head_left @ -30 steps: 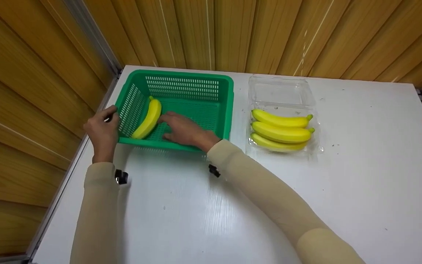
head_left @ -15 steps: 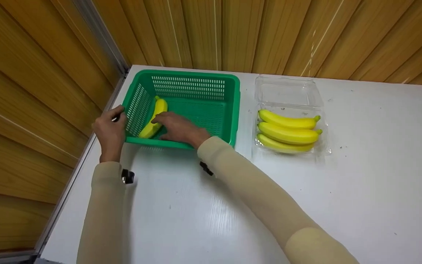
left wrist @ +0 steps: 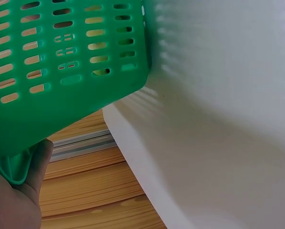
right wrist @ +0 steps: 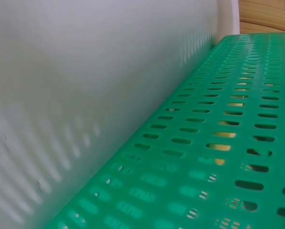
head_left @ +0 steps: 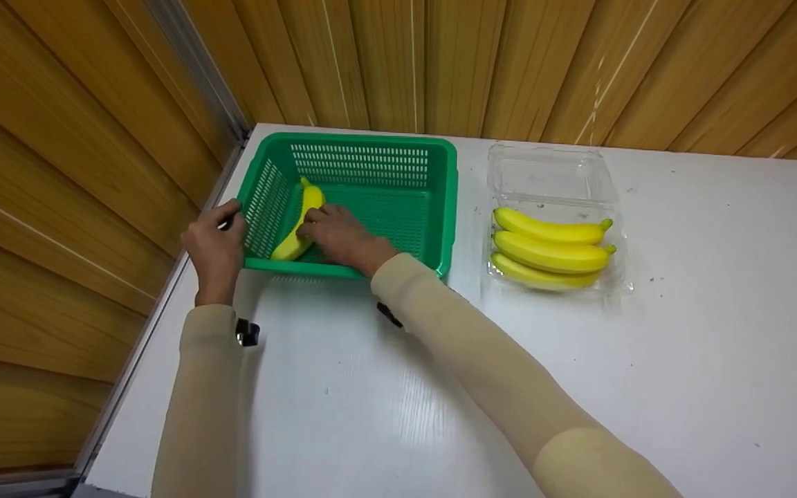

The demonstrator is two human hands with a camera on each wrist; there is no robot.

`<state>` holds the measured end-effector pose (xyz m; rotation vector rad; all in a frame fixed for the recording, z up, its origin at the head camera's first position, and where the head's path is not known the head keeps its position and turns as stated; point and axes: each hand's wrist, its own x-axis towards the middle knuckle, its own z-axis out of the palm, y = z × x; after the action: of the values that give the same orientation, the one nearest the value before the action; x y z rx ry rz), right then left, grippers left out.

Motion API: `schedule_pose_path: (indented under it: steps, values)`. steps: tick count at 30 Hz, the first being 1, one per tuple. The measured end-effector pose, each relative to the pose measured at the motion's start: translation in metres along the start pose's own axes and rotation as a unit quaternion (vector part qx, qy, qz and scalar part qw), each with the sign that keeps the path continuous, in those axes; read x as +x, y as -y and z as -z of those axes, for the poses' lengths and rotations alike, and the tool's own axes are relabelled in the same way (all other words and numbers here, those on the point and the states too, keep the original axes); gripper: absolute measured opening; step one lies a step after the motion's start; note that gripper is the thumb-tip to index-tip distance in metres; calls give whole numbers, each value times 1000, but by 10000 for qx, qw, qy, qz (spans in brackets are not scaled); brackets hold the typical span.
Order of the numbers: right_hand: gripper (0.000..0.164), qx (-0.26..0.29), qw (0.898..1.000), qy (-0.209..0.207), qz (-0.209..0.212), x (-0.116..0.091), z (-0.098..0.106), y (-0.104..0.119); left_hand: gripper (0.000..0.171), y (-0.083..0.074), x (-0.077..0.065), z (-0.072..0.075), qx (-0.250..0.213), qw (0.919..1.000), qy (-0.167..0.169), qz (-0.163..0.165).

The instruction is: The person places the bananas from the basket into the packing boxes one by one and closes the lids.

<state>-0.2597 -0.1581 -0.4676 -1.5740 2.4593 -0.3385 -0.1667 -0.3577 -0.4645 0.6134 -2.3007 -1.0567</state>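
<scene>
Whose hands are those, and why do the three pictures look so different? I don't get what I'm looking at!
Those are a person's bare hands: the left hand and the right hand. There's no robot. The wide picture comes from a camera worn on the head, looking down. The other two come from small black cameras on the wrists, so they show the slotted green plastic basket very close up. It sits on a white table. Beside it lies an open, clear plastic box with three yellow, curved bananas in its bottom half. The left hand holds the basket's rim, and the right hand reaches inside and grips another yellow, curved banana.
</scene>
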Motion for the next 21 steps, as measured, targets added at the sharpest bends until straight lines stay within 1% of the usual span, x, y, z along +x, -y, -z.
schedule_pose_path:
  steps: [3, 7, 10, 14, 17, 19, 21]
  values:
    - [36, -429, 9990, -29, -156, 0, -2, 0, 27, 1, 0, -2, -1, 10000, -13, -32]
    - [39, -445, 9987, 171, -194, -2, -3, 0, 26, 3, -1, -3, 55, 9999, -76, -60]
    - [37, -447, 9987, 195, -160, -2, -2, 1, 26, 5, -1, -3, 83, 9999, -75, -23]
    - [37, -773, 9969, 139, -84, -3, -1, 3, 26, 6, -2, -3, 48, 9999, -113, -29]
    - [44, -981, 9944, 392, -74, -2, -1, 2, 25, 6, -2, -4, 17, 9998, -173, -111]
    - [48, -947, 9937, 594, -78, -3, -1, 2, 25, 7, -2, -4, -2, 9997, -181, -147]
    - [50, -845, 9942, 658, -69, -3, -1, 1, 25, 7, -1, -5, -23, 9996, -191, -198]
